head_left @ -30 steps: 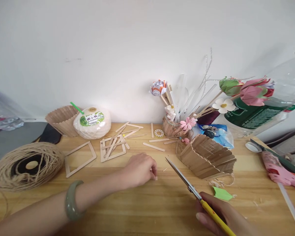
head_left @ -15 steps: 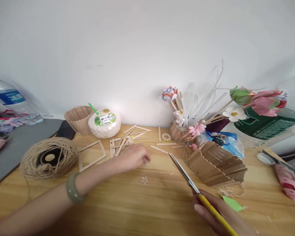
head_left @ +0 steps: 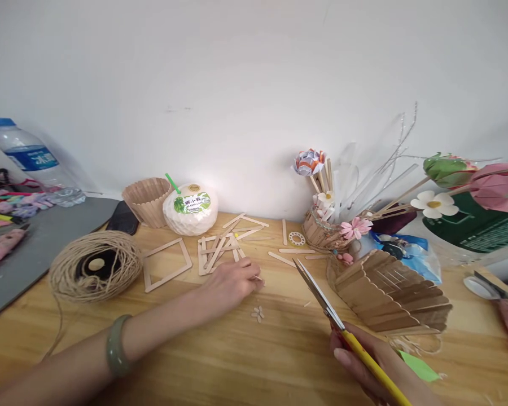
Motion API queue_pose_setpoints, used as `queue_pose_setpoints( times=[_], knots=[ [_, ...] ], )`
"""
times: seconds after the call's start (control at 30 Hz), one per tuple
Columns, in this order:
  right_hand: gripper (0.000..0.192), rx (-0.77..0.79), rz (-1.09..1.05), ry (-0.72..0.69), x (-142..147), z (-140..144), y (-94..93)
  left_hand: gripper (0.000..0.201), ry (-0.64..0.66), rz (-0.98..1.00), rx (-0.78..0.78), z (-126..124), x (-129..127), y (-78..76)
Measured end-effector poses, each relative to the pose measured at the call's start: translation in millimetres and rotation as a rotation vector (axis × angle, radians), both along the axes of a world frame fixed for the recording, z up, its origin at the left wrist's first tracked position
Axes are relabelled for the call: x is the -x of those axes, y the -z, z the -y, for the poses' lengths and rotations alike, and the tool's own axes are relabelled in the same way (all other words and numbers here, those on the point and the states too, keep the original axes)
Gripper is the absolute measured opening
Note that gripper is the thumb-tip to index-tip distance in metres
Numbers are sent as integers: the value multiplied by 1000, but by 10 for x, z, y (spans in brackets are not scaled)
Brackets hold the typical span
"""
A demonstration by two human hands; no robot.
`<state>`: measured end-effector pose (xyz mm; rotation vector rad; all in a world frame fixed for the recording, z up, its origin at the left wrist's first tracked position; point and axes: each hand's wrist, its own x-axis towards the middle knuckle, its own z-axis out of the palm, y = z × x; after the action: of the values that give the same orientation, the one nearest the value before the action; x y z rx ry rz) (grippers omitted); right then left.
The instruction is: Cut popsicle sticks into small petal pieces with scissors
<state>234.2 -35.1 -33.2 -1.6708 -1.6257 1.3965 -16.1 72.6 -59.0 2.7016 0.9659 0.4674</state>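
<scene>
My left hand (head_left: 237,282), with a green bangle (head_left: 117,345) at the wrist, is low over the table just in front of the craft sticks (head_left: 220,248). Its fingers are pinched, and a small pale piece of craft stick (head_left: 260,278) shows at their tips. In my right hand (head_left: 364,355) is a pair of scissors (head_left: 336,321) with yellow handles, the blades nearly together and pointing away to the left. Between the hands, short stick pieces (head_left: 258,313) lie on the table in a small flower shape.
A twine ball (head_left: 95,265) and a stick frame (head_left: 167,265) lie left. Behind stand a wooden-stick cup (head_left: 147,200) and a white coconut (head_left: 190,210) with a green straw. To the right are a stick basket (head_left: 389,296), a flower pot (head_left: 325,228) and green paper (head_left: 421,367).
The view has turned a little left, so most things sit further right. My left hand stays low by the sticks, fingers still pinched. My right hand keeps hold of the scissors.
</scene>
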Motion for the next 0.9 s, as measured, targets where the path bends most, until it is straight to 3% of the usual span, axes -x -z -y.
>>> queue_pose_setpoints(
  times=[0.17,0.37,0.5,0.57,0.73,0.9],
  knots=[
    [58,-27,-25,23,10,-28,-6,29,32,32,114,-44,4,-80],
    [59,61,-172,43,125,-107,-143,23,-242,627,844,-52,-96,-367],
    [51,-84,-238,85,250,-166,-287,18,-276,868,1053,16,-212,-604],
    [46,-157,-250,82,280,-214,-305,17,-311,988,1101,62,-262,-712],
    [40,-248,-322,19,303,-344,-268,18,-391,1062,1015,144,-374,-878],
    [42,-328,-351,59,412,-333,-308,13,-346,1141,1021,193,-421,-936]
  ],
)
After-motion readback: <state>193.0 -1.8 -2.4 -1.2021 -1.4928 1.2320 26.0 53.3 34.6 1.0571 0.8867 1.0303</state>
